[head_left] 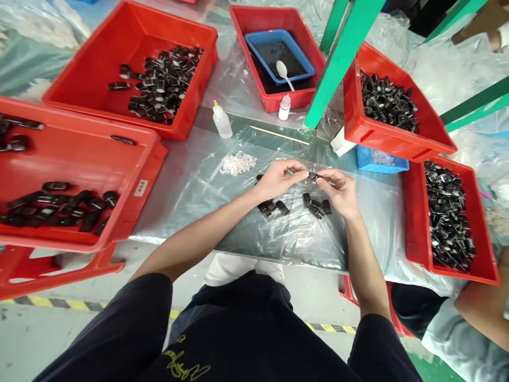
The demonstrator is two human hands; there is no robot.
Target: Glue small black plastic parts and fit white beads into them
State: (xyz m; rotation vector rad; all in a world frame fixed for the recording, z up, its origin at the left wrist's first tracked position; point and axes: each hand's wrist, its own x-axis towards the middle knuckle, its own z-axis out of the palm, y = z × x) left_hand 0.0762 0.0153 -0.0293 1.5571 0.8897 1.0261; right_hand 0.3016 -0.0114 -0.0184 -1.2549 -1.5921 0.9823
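A small black part [313, 176] is held up between both hands over the plastic-covered table [246, 228]. My left hand [280, 178] pinches its left end between thumb and fingers. On its right end, my right hand [338, 190] has thumb and fingertips closed. Below the left hand lie several black parts [282, 207], partly hidden by the wrist. Another small group of black parts [316, 208] rests just below the right hand. To the left of my left hand is a pile of small whitish pieces [238, 163].
Red bins of black parts stand left [91, 233], upper left [95, 106] and right [417, 254]. Behind are a squeeze bottle [222, 123], small bottle [284, 107], thin stick [278, 135], blue tray [304, 58] and green post [342, 58]. Another person's arm [487, 307] is lower right.
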